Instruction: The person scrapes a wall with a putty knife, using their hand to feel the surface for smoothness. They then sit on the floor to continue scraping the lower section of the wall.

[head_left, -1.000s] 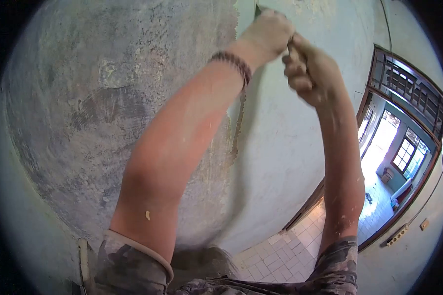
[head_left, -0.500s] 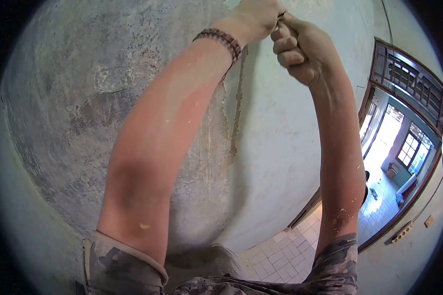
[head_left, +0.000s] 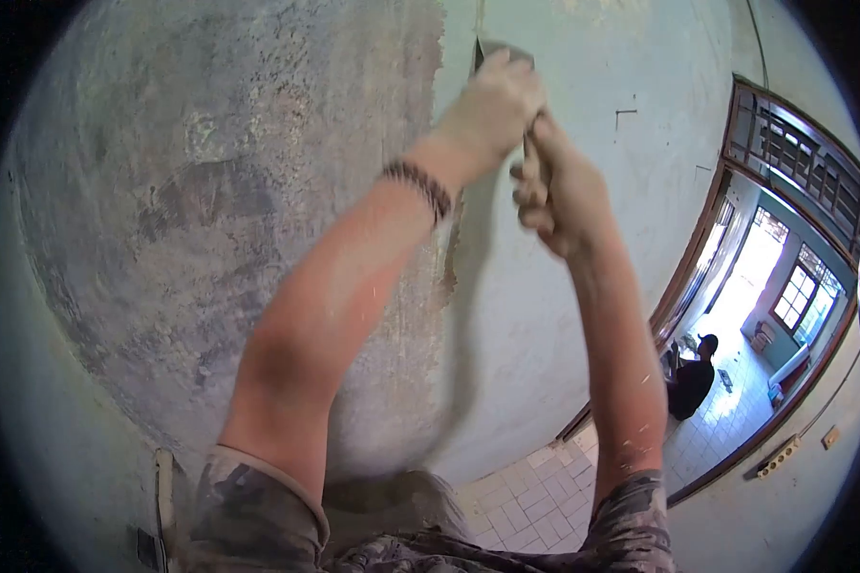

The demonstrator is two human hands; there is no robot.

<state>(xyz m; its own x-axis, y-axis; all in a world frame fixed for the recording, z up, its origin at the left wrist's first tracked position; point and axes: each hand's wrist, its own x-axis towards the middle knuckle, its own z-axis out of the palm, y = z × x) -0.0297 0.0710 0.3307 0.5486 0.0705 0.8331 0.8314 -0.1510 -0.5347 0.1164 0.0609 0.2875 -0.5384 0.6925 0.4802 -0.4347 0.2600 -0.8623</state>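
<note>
A scraper [head_left: 513, 52] with a dark metal blade is against the wall near the top of the view, at the border between bare grey plaster [head_left: 344, 124] and pale green paint [head_left: 583, 57]. My left hand [head_left: 495, 103], with a braided bracelet at the wrist, is closed around it close to the blade. Lower and to the right, my right hand [head_left: 569, 191] grips the handle end, its fingers curled. Both hands are slightly blurred, and most of the handle is hidden by them. Flakes of paint cling to my forearms.
On the right, a wooden doorway [head_left: 726, 191] opens to a bright tiled room, where a person [head_left: 693, 382] in dark clothes and a cap sits low. A power strip [head_left: 779, 458] hangs on the near wall. Tiled floor [head_left: 526, 501] shows below.
Both hands have come down, the right one also leftward, and the scraper's blade now shows above my left hand. The person in the far room, mostly hidden by my arm before, is now visible.
</note>
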